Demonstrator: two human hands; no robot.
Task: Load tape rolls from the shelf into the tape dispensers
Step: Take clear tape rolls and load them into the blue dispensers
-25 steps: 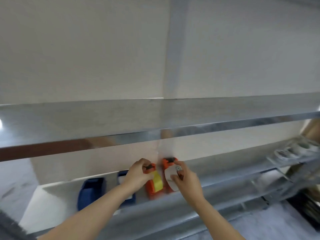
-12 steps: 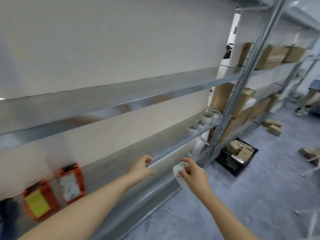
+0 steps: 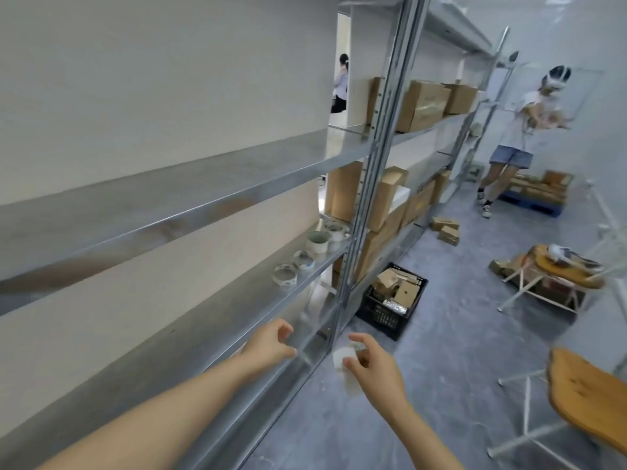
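Tape rolls (image 3: 307, 254): approx. five, pale/whitish, some w/ core only showing; in a loose row on the mid shelf (image 3: 217, 320), far end near the upright post, well apart from both hands. Dispensers not in view.
Risk: rolls lie near shelf front edge; a hasty reach could knock one off to the floor.
Risk: right hand (image 3: 371, 364) occupied, fingers pinched on a small white scrap (image 3: 341, 359), so one-handed pickup likely.
Left hand (image 3: 269, 344): fingers loosely curled, nothing held, beside shelf lip.

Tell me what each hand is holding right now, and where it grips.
The right hand pinches a small white piece, maybe paper or tape, by its upper edge between fingertips. The left hand holds nothing, its fingers loosely curled.
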